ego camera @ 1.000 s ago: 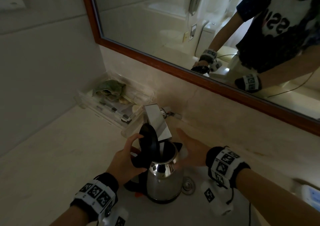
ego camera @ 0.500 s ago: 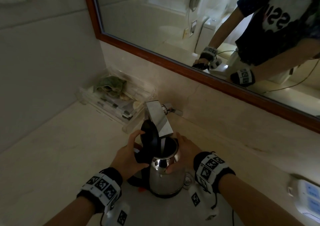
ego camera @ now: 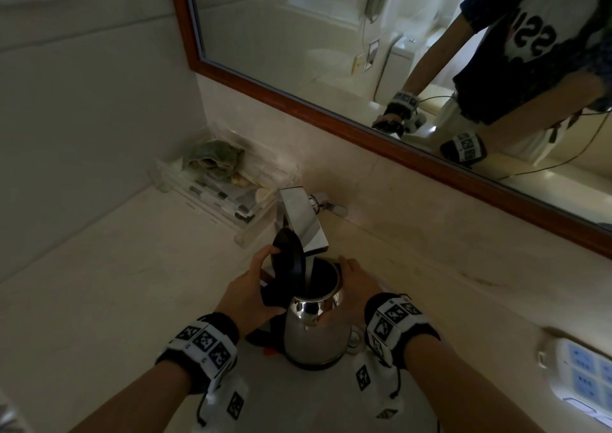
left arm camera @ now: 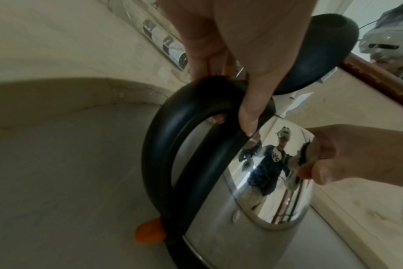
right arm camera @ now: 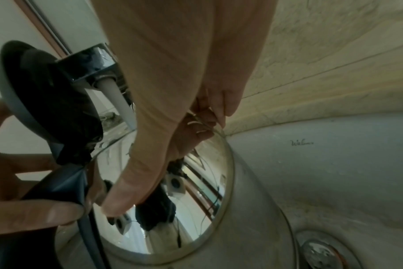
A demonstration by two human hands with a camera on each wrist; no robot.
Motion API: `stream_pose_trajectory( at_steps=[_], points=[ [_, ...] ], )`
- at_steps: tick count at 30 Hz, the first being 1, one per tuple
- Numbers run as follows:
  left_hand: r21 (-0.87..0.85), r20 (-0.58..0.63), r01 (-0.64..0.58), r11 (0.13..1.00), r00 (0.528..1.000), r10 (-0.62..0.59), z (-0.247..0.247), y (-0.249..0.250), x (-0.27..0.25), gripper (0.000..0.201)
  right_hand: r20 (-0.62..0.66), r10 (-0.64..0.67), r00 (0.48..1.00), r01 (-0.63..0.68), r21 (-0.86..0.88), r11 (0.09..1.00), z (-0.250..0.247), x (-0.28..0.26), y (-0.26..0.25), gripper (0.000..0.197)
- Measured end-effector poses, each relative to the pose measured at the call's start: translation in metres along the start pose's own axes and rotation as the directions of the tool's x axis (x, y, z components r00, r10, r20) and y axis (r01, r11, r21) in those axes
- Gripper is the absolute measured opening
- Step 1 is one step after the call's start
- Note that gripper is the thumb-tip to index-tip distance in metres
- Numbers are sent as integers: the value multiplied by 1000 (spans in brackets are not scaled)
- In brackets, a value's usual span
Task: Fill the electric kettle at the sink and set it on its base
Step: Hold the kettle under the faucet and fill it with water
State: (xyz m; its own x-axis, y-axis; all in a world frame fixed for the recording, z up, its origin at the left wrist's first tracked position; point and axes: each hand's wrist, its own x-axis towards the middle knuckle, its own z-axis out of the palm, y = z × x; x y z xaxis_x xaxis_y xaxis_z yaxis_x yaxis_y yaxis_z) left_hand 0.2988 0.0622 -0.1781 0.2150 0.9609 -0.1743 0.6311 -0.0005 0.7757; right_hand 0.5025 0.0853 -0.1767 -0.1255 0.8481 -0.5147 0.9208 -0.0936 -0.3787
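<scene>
Electric kettle (ego camera: 314, 330), under running faucet (ego camera: 303, 220): left hand (ego camera: 248, 296) grip curled round handle (left arm camera: 157, 145), right hand (ego camera: 357, 283) cupping steel body; risks are overfilling and wet steel slipping on lift.

Ahead of you hangs a large mirror (ego camera: 281, 51) in a reddish wooden frame (ego camera: 331, 114), set above a pale stone backsplash (ego camera: 414, 207). To your left, in the corner of the beige countertop (ego camera: 99, 283), a clear plastic tray (ego camera: 198, 209) sits against the wall. A crumpled green cloth (ego camera: 213, 156) lies at its back end, and what look like small toiletry packets (ego camera: 215, 197) fill the front. At your far right a white panel (ego camera: 563, 349) with pale blue buttons shows at the edge of your view.
</scene>
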Motion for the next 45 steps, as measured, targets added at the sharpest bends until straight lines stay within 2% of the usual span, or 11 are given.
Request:
stream_pose_trajectory(
  at_steps=[8, 14, 21, 27, 35, 45],
  points=[
    [-4, -11, 2, 1000, 1000, -2, 3, 2, -5, 91, -28, -24, 999, 24, -11, 1000, -2, 1, 3, 97],
    [-12, -5, 25, 1000, 1000, -25, 0, 3, -4, 95, 20, 10, 1000, -10, -30, 1000, -6, 5, -1, 102],
    [-9, 0, 18, 1000, 1000, -18, 1, -1, -1, 94, 21, -11, 1000, 13, -75, 997, -7, 5, -1, 111],
    [-11, 1, 18, 1000, 1000, -18, 3, -2, -1, 95, 31, 4, 1000, -1, -89, 996, -9, 6, -2, 107],
    [-18, 10, 33, 999, 999, -33, 3, -2, -1, 95, 46, -8, 999, 13, -105, 994, -11, 5, -2, 113],
    [-41, 8, 33, 999, 999, -32, 4, -5, 0, 96, 49, -10, 999, 16, -120, 993, -13, 4, -3, 107]
  ],
)
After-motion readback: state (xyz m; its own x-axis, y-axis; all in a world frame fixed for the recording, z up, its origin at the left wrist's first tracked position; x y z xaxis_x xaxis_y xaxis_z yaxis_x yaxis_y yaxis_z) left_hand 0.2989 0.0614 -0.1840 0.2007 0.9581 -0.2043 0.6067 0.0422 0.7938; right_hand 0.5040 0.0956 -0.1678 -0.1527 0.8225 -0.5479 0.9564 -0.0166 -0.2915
